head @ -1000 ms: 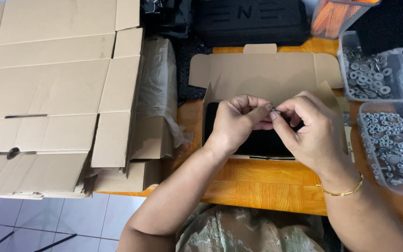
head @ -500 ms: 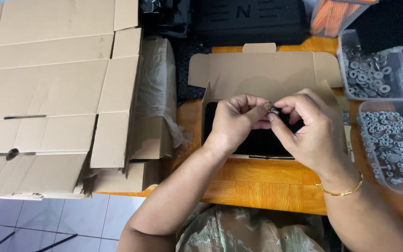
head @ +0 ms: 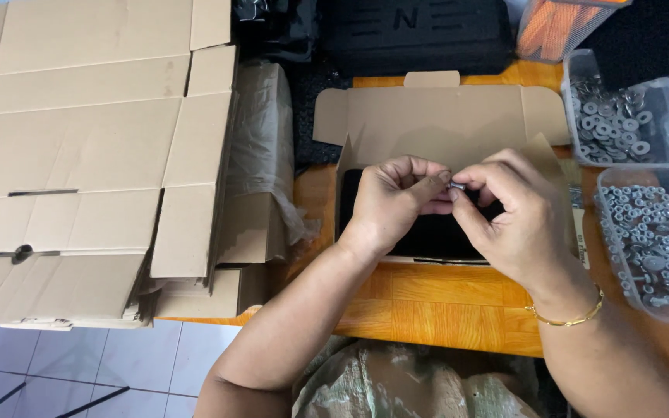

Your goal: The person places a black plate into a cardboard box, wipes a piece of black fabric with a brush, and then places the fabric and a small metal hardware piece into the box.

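One fastener: small metal piece, looks like a bolt w/ nut (head: 456, 186), pinched betw. both hands' fingertips, held over the open box, just above its dark insert.
Left hand (head: 396, 197): grip pressed together on the piece's left end, thumb & forefinger; other fingers curled under.
Right hand (head: 512, 213): grip likewise pinching the right end, thumb & forefinger; gold bracelet (head: 571, 317) on the wrist.
Doing it well (my judgement): keep one side steady, turn only w/ the other; hold the two parts in line so the thread doesn't cross; stay over the box so a dropped part lands inside, not on the floor.
Open box (head: 443, 116): 1, brown cardboard, lid flap thrown back, dark insert (head: 427, 232) inside; sits on the wooden counter (head: 435, 306) right in front of the person.
Clear tubs: 2 fully seen at right, one w/ washers (head: 613, 120), one w/ small nuts/bolts (head: 652, 236); contents too many to count. A 3rd tub's edge may show at far right, can't tell.
Flat cardboard blanks (head: 79, 155): thick stack at left, number uncountable.
Plastic-wrapped bundle (head: 261, 147): 1, betw. stack & box.
Black case (head: 420, 35): 1, behind the box.
Orange basket (head: 563, 23): 1, top right, partly cut off.
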